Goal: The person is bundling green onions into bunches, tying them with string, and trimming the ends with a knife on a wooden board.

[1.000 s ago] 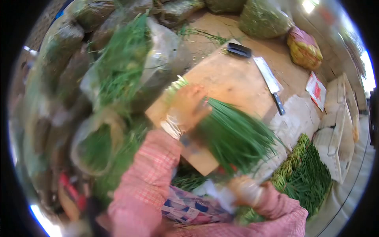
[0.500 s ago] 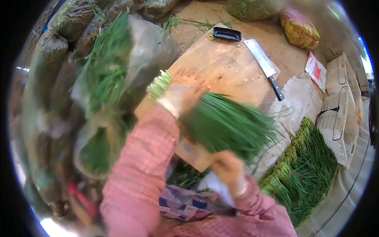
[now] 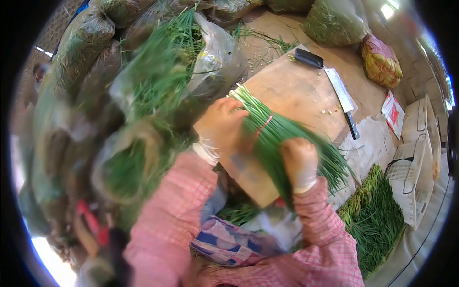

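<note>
A bunch of garlic chives [image 3: 282, 129] lies slantwise over a wooden board [image 3: 287, 91], pale stem ends toward the upper left and green leaves toward the lower right. Around its upper part runs a thin red band [image 3: 264, 123]. My left hand [image 3: 222, 119] is closed at the bunch's near side, close to the stem ends; its lower part is blurred. Lower down, my right hand [image 3: 300, 155] has its fingers curled round the near leaves. A cleaver-like knife [image 3: 338, 91] with a black handle and a black tray [image 3: 309, 58] rest on the board's far side.
At left, a plastic bag [image 3: 215, 60] and loose chives [image 3: 165, 71] lie beside stuffed bags [image 3: 83, 43]. To the right stand a white plastic crate [image 3: 406, 182] and a stack of bunched chives [image 3: 375, 225]. A red-and-white packet [image 3: 393, 115] lies near a wrapped bundle [image 3: 381, 60].
My left hand has shifted off the top of the bunch to its near side, and the red band now shows. My right hand has moved up from the leaves' lower edge onto the leaves.
</note>
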Demonstrator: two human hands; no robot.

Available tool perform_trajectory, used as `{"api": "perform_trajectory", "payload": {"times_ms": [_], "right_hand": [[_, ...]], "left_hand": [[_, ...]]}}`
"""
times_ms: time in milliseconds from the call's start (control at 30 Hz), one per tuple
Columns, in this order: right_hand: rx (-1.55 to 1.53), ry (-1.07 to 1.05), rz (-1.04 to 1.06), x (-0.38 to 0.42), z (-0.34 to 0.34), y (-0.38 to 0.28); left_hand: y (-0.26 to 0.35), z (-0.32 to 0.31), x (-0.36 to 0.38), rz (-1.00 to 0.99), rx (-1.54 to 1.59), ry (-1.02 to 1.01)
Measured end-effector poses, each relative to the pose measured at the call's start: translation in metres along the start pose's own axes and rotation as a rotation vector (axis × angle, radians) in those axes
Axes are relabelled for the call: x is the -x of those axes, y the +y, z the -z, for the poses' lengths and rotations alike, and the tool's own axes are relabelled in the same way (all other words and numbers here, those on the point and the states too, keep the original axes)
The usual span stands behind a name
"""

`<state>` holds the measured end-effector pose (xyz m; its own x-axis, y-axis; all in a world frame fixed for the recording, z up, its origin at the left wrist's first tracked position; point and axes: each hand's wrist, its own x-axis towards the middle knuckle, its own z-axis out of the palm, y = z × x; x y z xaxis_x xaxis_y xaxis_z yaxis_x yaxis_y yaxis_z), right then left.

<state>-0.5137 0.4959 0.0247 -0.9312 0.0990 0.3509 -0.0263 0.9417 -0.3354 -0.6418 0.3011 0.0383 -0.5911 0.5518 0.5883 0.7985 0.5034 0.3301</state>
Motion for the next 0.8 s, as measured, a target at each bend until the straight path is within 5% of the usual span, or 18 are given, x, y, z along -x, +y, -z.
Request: {"api": "perform_trajectory", "payload": {"times_ms": [500,800], "right_hand": [[-0.983,-0.339,-0.689,-0.013,0.018,-0.005],[-1.081,-0.295,-0.805,-0.014,0.012,0.006]], "left_hand": [[0.001,-0.015,0.01,0.055,-0.013,-0.121],[0.002,-0.005,0.004,0.055,-0.032,-0.396]]}}
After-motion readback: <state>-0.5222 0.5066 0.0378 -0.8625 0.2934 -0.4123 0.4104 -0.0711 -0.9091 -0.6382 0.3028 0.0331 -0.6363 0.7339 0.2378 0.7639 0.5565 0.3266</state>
